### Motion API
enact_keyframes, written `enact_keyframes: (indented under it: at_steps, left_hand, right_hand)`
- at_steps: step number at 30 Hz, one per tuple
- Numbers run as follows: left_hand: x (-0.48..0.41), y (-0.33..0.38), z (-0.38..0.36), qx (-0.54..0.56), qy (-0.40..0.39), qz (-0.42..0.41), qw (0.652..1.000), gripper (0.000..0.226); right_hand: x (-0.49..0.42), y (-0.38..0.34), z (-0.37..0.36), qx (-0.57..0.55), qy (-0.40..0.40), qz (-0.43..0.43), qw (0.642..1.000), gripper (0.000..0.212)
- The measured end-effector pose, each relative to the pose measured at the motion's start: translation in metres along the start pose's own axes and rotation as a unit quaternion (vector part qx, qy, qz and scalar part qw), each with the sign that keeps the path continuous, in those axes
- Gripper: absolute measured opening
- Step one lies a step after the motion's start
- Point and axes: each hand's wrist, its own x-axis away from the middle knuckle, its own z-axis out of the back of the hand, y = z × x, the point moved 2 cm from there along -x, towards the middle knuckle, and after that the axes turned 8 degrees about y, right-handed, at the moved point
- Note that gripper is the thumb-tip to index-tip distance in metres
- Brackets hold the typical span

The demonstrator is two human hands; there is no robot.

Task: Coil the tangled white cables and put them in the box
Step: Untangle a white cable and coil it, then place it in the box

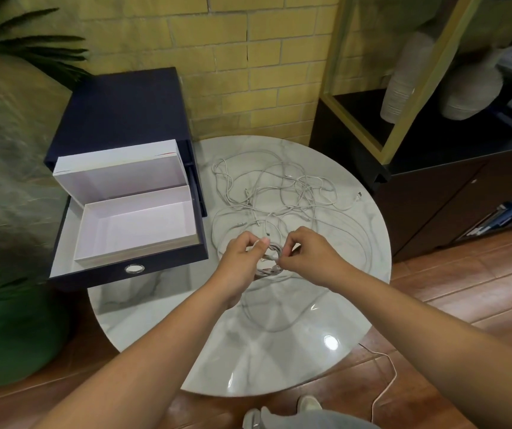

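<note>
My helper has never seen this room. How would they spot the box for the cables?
Find the round marble table; at its left side stands a dark blue drawer unit with a drawer pulled out. The white box lies flat and open in that drawer, unlike its lid, propped up behind it.

The tangled white cables (279,193) lie in loose, overlapping loops across the far half of the round marble table (279,351), their plugs scattered among the strands. A small coil (268,267) of white cable is held just near of the tangle, pinched between the left hand (242,258) and the right hand (310,255). The white box (137,205) sits open at the left in a pulled-out dark drawer (118,274), its lid standing up along its far side.
</note>
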Motion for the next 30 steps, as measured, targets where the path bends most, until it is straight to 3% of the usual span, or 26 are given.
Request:
enact_keyframes:
  at_steps: [2,5,7,10,21,25,30]
  left_hand:
    - [0.000,0.001,0.000,0.009,-0.015,0.011,1.000,0.027]
    - [-0.001,0.003,0.001,0.027,-0.019,0.009,0.999,0.021]
    - [-0.001,0.006,0.002,0.033,-0.015,0.005,0.999,0.019]
    - [-0.001,0.007,0.004,0.023,-0.016,0.002,1.000,0.020]
    - [-0.001,0.009,0.002,0.030,0.016,0.018,0.999,0.020]
    - [-0.002,0.008,0.004,0.019,0.003,0.019,1.000,0.022]
    - [-0.005,0.009,0.005,0.006,-0.014,0.018,1.000,0.023]
  right_hand:
    - [-0.002,0.001,0.000,-0.051,-0.008,-0.034,0.998,0.026]
    - [-0.002,0.002,0.003,-0.195,-0.094,-0.113,0.970,0.034]
    - [-0.001,0.003,0.006,-0.270,-0.151,-0.147,0.939,0.028]
    - [-0.004,0.007,0.009,-0.307,-0.148,-0.157,0.927,0.022]
    - [-0.009,-0.003,0.004,-0.085,-0.054,-0.008,0.995,0.030]
    - [-0.008,-0.008,-0.001,-0.001,-0.006,0.054,0.999,0.032]
    - [-0.009,-0.009,-0.008,0.040,0.022,0.068,0.997,0.027]
